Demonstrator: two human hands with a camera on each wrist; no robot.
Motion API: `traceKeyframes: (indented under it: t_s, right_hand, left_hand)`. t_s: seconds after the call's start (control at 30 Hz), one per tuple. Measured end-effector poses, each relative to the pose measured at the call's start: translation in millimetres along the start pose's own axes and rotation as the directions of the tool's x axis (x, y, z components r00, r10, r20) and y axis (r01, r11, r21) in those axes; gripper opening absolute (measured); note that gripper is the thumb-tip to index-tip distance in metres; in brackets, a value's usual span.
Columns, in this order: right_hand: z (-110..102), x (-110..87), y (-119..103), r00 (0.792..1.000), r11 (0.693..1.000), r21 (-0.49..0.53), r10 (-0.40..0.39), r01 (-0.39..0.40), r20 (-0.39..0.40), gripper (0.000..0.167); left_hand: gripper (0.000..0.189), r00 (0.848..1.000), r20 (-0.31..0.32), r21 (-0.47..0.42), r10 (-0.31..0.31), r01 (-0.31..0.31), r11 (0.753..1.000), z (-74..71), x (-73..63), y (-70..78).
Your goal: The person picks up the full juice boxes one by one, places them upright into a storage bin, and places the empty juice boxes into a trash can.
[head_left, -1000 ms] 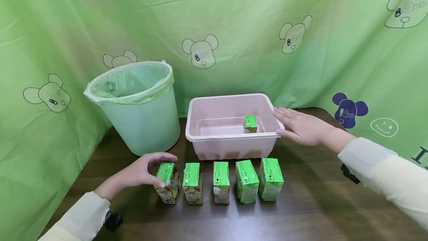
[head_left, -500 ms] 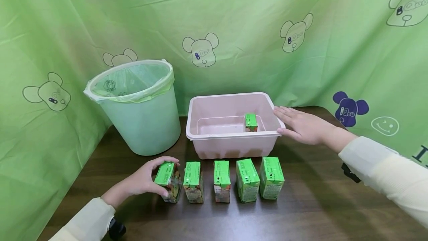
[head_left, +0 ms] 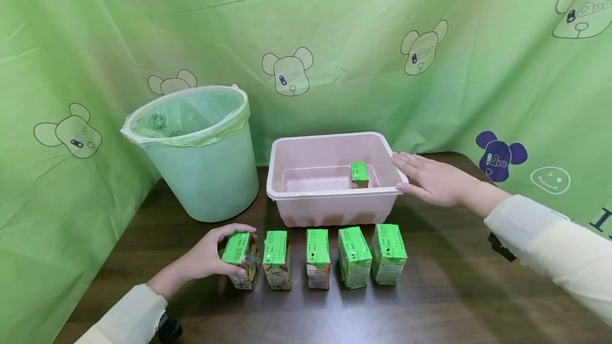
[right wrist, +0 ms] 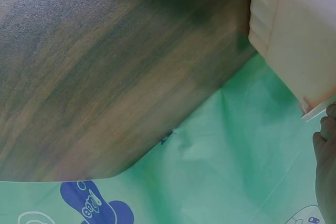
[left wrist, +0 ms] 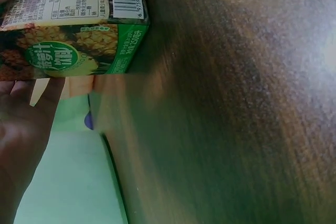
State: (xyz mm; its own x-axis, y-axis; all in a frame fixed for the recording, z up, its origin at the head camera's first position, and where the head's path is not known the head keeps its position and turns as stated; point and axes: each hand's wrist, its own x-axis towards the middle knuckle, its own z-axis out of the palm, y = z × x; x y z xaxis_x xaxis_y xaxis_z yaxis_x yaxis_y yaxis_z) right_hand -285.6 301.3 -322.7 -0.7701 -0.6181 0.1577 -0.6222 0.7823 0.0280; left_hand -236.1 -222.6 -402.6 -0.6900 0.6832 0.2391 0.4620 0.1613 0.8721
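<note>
At the left end of a row of juice boxes, my left hand (head_left: 203,259) grips the leftmost one (head_left: 236,249), thumb on its near side and fingers behind. In the left wrist view this juice box (left wrist: 58,51) shows a pineapple picture and a barcode. It stands upright on the table. My right hand (head_left: 435,179) rests flat with straight fingers against the right rim of a pink plastic bin (head_left: 330,211). One juice box (head_left: 359,173) with a green top stands inside the bin, toward its right end. The right wrist view catches the bin's outer wall (right wrist: 294,24).
Several more green-topped juice boxes (head_left: 276,248) stand in line in front of the bin. A tall pale-green trash can (head_left: 215,185) with a liner bag stands at back left on the dark wooden table (head_left: 430,291). A green printed curtain (head_left: 354,25) hangs behind.
My left hand has moved slightly right and closed its thumb and fingers around the leftmost juice box. The right hand stays at the bin's rim.
</note>
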Motion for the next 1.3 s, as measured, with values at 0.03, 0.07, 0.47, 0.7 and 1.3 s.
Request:
traceKeyframes:
  t_s: [0.03, 0.07, 0.47, 0.7, 1.3]
  right_hand:
    - [-0.3, -0.1, -0.1, 1.0, 1.0, 0.0, -0.005, 0.005, -0.001, 0.067]
    - [-0.5, -0.3, -0.1, 1.0, 1.0, 0.0, -0.006, 0.006, -0.003, 0.067]
    - [0.8, -0.2, 0.6, 1.0, 1.0, -0.009, -0.004, 0.004, -0.018, 0.066]
    - [0.0, 0.6, 0.3, 1.0, 0.999, -0.035, -0.03, 0.03, -0.007, 0.066]
    - [0.0, 0.4, 0.0, 0.999, 0.997, -0.057, -0.053, 0.052, -0.012, 0.065]
  left_hand:
    - [0.066, 1.0, -0.001, 0.003, 0.001, -0.001, 1.0, 0.0, 0.1, 0.6]
    - [0.066, 1.0, -0.002, 0.006, 0.0, 0.0, 1.0, -0.1, 0.2, 1.3]
    - [0.066, 0.998, -0.049, 0.09, 0.028, -0.024, 0.996, -16.0, 4.1, 19.8]
    - [0.066, 0.993, -0.106, 0.127, 0.047, -0.034, 0.991, -29.2, 8.2, 35.7]
    - [0.066, 0.978, -0.19, 0.195, 0.083, -0.045, 0.98, -59.1, 41.7, 92.7]
